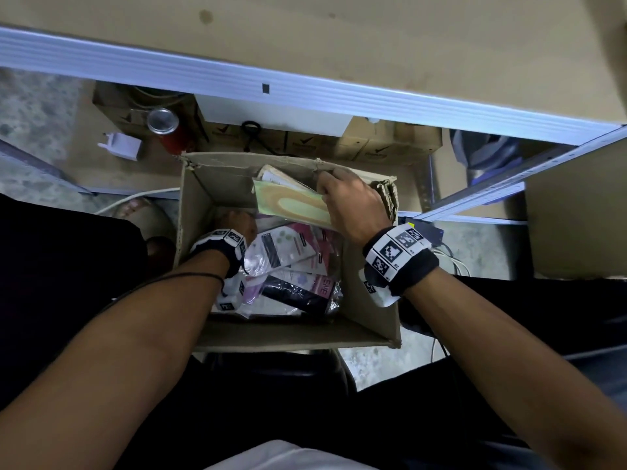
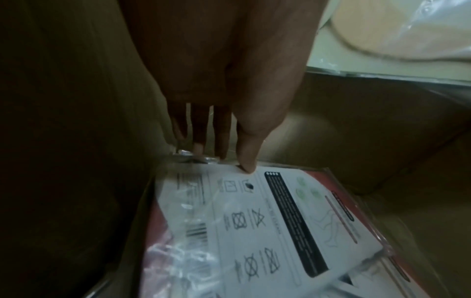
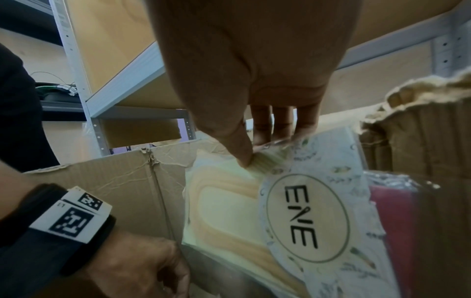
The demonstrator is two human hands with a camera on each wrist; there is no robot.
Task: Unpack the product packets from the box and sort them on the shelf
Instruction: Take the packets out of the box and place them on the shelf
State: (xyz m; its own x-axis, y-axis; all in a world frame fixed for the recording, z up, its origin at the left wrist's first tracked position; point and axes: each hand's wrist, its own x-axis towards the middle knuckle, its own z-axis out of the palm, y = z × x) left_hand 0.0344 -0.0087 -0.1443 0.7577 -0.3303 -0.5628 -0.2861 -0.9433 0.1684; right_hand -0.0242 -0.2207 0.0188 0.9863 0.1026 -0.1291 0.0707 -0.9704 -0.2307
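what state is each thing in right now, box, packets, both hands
cardboard box: open, top flaps torn, packets inside.
pale green packet: lifted on edge at the box's far side, pinched by the right hand.
white care-label packet: lying flat on the pile, left hand gripping its end, thumb on top.
black ENE packet: lying in the box, untouched.
shelf: no packets visible on it.

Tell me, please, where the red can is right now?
In the head view, the red can stands upper left, beyond the cardboard box, beside a white plug.
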